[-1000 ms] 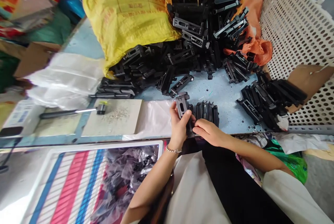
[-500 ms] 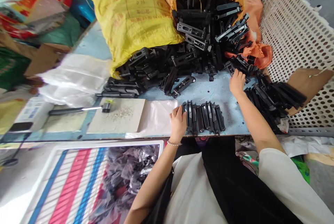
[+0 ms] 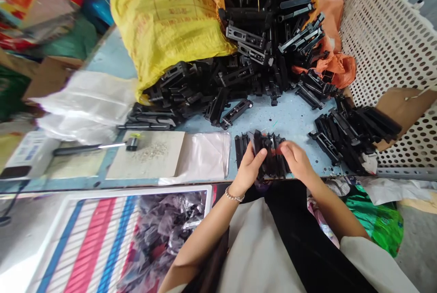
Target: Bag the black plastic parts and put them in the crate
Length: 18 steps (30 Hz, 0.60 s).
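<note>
My left hand (image 3: pixel 251 170) is closed around a black plastic part (image 3: pixel 260 151), long and narrow, held raised over the front edge of the table. Beneath and beside it lies a row of similar black parts (image 3: pixel 241 149), set side by side; my hands cover much of the row. My right hand (image 3: pixel 297 162) is at the row's right end, fingers curled inward toward the held part. Its fingertips are slightly blurred, and what they grip, if anything, I cannot make out.
A yellow sack (image 3: pixel 177 15) and an orange sack (image 3: pixel 329 6) spill a heap of black parts (image 3: pixel 246 74) at the back. More parts (image 3: pixel 341 133) lie right, by a white perforated crate (image 3: pixel 382 47). Left are clear plastic bags (image 3: pixel 206 154), a board (image 3: pixel 150 154) and a hammer (image 3: pixel 99 147).
My right hand has come back from the parts at the back right to the row. My left hand has moved right from the row's left end and now holds a black part.
</note>
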### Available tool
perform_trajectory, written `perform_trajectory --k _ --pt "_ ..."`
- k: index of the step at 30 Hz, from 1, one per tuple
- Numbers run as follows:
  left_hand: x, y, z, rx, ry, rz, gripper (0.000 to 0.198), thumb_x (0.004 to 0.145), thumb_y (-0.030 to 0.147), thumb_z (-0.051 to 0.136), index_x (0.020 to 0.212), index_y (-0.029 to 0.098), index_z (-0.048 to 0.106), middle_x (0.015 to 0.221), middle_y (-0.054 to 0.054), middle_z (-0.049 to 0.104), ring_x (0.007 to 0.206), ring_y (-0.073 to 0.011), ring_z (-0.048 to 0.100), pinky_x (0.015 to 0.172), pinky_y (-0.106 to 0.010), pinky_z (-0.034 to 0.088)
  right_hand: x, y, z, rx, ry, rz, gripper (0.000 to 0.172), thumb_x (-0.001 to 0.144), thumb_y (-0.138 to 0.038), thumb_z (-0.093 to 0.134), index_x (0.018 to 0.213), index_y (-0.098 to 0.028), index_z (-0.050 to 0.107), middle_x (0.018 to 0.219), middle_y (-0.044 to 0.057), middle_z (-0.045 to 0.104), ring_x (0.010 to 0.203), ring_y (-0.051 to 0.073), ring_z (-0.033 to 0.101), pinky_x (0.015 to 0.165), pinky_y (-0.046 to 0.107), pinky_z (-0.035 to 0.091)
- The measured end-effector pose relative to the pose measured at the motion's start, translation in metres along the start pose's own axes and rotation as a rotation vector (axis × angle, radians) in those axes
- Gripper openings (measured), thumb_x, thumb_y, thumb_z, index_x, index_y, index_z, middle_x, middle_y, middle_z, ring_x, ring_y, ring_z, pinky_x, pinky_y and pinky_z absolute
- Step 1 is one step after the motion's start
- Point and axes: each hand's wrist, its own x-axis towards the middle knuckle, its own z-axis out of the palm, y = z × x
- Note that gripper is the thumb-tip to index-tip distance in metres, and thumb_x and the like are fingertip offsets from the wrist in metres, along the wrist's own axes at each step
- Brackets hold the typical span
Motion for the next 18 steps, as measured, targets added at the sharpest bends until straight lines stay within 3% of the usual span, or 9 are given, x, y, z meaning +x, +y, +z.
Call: perform_trajectory --k 3,5,7,9,11,14,16,18 --pt "-0.008 -0.001 -0.007 0.156 -0.012 0.029 0.058 0.093 0.043 0.058 0.146 0.024 0.042 0.147 -0.006 0.053 0.141 -0.0279 0.044 0.120 -0.044 0.034 0.026 -0.002 -0.018 -0.422 0.090 -0.373 0.037 0.100 -0.051 0.043 0.098 -0.019 0.062 0.096 0.011 0.065 0.090 0.026 0.056 0.082 0.041 0.044" --pt "-0.015 0.003 -0.009 0.287 -0.023 0.040 0.061 0.096 0.041 0.052 0.151 0.024 0.033 0.155 -0.006 0.044 0.147 -0.0282 0.035 0.124 -0.045 0.027 0.040 -0.001 -0.023 -0.578 0.021 -0.552 0.033 0.101 -0.047 0.045 0.096 -0.020 0.062 0.093 0.011 0.064 0.086 0.025 0.054 0.077 0.040 0.043" --pt "-0.021 0.010 -0.009 0.437 -0.031 0.094 0.064 0.097 0.039 0.048 0.155 0.022 0.026 0.160 -0.008 0.035 0.151 -0.0293 0.028 0.126 -0.047 0.021 0.048 0.000 -0.020 -0.602 -0.042 -0.629 0.033 0.101 -0.046 0.044 0.089 -0.020 0.061 0.083 0.009 0.062 0.079 0.024 0.053 0.073 0.038 0.041" --pt "-0.025 0.019 -0.007 0.589 -0.046 0.187 0.067 0.098 0.038 0.046 0.158 0.020 0.020 0.161 -0.012 0.031 0.151 -0.0309 0.025 0.126 -0.050 0.019 0.047 0.001 -0.010 -0.449 -0.070 -0.578 0.038 0.101 -0.049 0.041 0.084 -0.020 0.060 0.078 0.007 0.060 0.075 0.022 0.052 0.071 0.037 0.041" --pt "-0.026 0.025 -0.005 0.710 -0.046 0.252 0.072 0.098 0.040 0.046 0.159 0.018 0.014 0.159 -0.015 0.032 0.149 -0.0320 0.028 0.124 -0.051 0.021 0.041 0.000 0.004 -0.170 -0.060 -0.375 0.044 0.104 -0.050 0.032 0.083 -0.021 0.057 0.073 0.004 0.057 0.069 0.019 0.052 0.065 0.034 0.042" --pt "-0.022 0.027 -0.008 0.754 -0.028 0.216 0.075 0.098 0.043 0.046 0.160 0.018 0.012 0.155 -0.017 0.036 0.145 -0.0315 0.036 0.123 -0.052 0.025 0.033 -0.001 0.018 0.129 -0.110 -0.054 0.051 0.106 -0.051 0.019 0.079 -0.022 0.053 0.063 -0.002 0.050 0.055 0.014 0.047 0.054 0.029 0.039" --pt "-0.017 0.023 -0.014 0.661 -0.015 0.147 0.072 0.097 0.045 0.047 0.159 0.021 0.019 0.157 -0.013 0.036 0.147 -0.0304 0.034 0.124 -0.050 0.022 0.033 -0.001 0.017 0.019 -0.150 -0.061 0.048 0.106 -0.051 0.023 0.082 -0.022 0.054 0.065 -0.001 0.053 0.057 0.015 0.049 0.055 0.028 0.040" --pt "-0.010 0.019 -0.020 0.494 -0.006 0.063 0.068 0.096 0.047 0.049 0.157 0.023 0.029 0.160 -0.009 0.036 0.150 -0.0294 0.028 0.126 -0.047 0.019 0.039 -0.001 0.007 -0.309 -0.123 -0.262 0.040 0.105 -0.048 0.033 0.089 -0.020 0.057 0.076 0.003 0.060 0.069 0.018 0.055 0.063 0.031 0.042"
